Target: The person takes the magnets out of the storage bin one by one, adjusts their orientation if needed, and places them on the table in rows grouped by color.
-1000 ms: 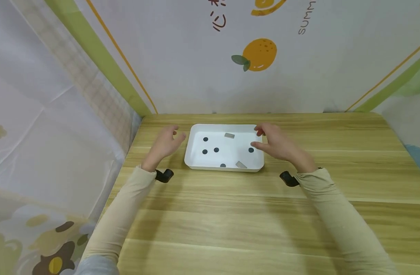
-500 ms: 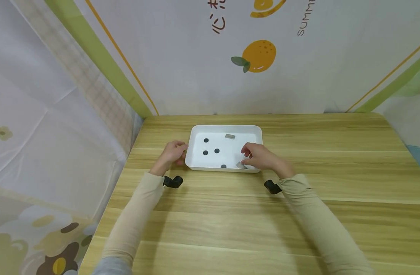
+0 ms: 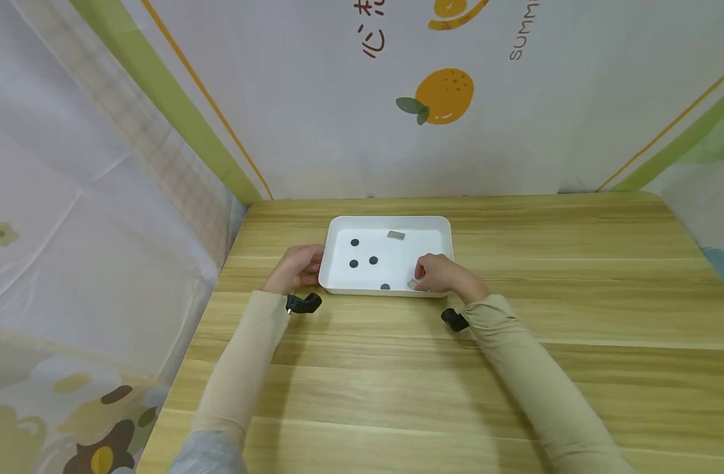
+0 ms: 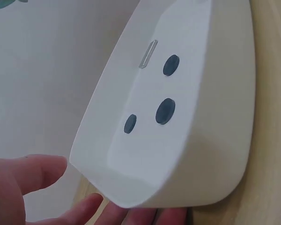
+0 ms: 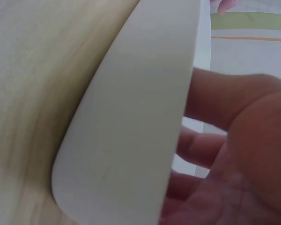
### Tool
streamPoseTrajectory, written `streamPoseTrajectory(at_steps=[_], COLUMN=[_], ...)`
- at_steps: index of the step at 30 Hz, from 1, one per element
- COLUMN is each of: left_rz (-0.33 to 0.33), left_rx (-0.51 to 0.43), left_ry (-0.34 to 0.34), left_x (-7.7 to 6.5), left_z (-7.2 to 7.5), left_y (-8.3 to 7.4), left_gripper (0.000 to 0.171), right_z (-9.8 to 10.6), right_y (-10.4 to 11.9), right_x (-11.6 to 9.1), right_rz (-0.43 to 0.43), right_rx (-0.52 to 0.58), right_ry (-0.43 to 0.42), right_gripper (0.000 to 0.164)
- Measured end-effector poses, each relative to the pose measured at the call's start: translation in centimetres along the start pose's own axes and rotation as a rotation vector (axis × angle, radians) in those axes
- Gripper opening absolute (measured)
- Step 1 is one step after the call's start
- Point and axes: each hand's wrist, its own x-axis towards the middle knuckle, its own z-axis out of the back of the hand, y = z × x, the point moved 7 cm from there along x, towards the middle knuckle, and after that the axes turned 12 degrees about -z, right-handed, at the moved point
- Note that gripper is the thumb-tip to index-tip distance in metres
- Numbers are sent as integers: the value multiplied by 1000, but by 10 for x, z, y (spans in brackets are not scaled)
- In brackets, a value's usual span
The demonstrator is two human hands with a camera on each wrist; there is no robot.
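A shallow white tray [image 3: 391, 293] lies on the table with several dark round discs [image 3: 373, 260] in it. One grey rectangular piece [image 3: 396, 235] lies near its far wall, another [image 3: 412, 284] at the near right. My left hand [image 3: 297, 266] is at the tray's left end; in the left wrist view its fingers [image 4: 114, 214] are against the end wall, with the thumb beside the rim corner. My right hand [image 3: 441, 273] reaches inside over the near wall, bent fingers close by the near grey piece. The wall hides its fingertips in the right wrist view; I cannot tell whether they pinch anything.
The wooden table [image 3: 362, 382] extends towards me and to both sides of the tray. A white cloth with fruit prints [image 3: 445, 96] hangs behind it, and a patterned cloth [image 3: 72, 263] hangs on the left. Black wrist cameras [image 3: 455, 320] are worn below both hands.
My right hand has moved left and down into the tray, covering where a disc lay at the right. The left hand has come in against the tray's left end. The tray stays in place.
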Motion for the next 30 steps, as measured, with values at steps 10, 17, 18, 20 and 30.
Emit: streamPoseTrajectory(at_steps=[10, 17, 18, 20, 30], left_rz=[49, 30, 29, 31, 43], left_rx=[-71, -20, -13, -4, 1], left_ry=[-4, 27, 29, 34, 127], left_x=[7, 8, 8, 9, 7], left_z=[2, 1, 1, 1, -3], left_y=[2, 1, 1, 1, 5], left_gripper=[44, 45, 45, 46, 50], right_z=[1, 0, 0, 0, 3], right_y=[2, 7, 7, 7, -1], right_x=[2, 2, 3, 4, 5], right_rz=[-29, 10, 11, 11, -8], right_rx=[-16, -53, -53, -57, -50], right_ry=[-40, -54, -53, -54, -68], right_gripper=[7, 5, 6, 8, 10])
